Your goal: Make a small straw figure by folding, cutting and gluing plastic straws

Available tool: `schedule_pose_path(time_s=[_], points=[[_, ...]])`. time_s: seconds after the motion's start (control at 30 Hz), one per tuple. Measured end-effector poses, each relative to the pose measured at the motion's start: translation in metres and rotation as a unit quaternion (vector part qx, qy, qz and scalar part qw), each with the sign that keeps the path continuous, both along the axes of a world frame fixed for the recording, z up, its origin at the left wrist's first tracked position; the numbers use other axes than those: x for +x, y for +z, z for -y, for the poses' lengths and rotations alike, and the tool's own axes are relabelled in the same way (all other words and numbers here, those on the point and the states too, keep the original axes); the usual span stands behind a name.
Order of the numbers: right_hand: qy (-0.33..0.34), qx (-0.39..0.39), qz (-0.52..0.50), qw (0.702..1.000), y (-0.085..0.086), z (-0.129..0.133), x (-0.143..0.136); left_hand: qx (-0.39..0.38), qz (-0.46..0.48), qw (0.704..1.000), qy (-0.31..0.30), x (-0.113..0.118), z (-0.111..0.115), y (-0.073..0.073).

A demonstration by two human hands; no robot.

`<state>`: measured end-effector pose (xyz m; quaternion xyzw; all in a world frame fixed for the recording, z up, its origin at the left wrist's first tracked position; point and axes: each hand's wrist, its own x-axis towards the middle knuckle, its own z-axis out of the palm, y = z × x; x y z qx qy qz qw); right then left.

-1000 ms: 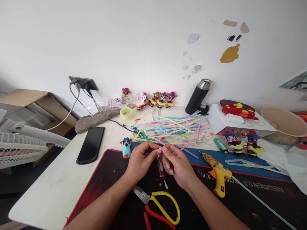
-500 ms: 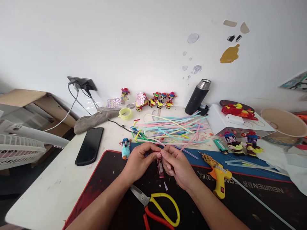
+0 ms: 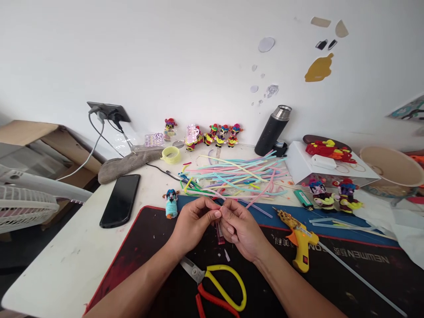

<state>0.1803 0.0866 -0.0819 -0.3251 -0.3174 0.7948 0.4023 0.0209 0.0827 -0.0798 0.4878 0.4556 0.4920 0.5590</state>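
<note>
The left hand (image 3: 194,224) and right hand (image 3: 244,229) now hide more of the small magenta packet (image 3: 220,236) beneath them. The head view has shifted slightly, bringing the black phone (image 3: 119,201) and wall socket (image 3: 110,107) nearer its left edge.

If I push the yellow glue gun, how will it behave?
The glue gun lies on its side on the mat, so it should slide or pivot rather than roll. The long glue stick trailing from its rear will likely swing along; its slimness suggests some flex.
</note>
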Motion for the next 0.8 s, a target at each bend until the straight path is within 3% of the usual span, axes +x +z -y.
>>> schedule_pose_path(time_s=[0.27,0.5,0.8], points=[[0.009,0.003,0.028,1.000,0.003,0.002,0.000,0.013,-0.049,0.999,-0.018,-0.012,-0.007,0.012],[-0.023,-0.004,0.055,0.998,0.004,-0.004,0.005,-0.063,0.102,0.993,0.014,-0.027,-0.019,0.014],[-0.018,0.002,0.103,0.995,0.002,-0.002,0.003,-0.197,0.254,0.947,0.015,-0.026,-0.021,0.006]])
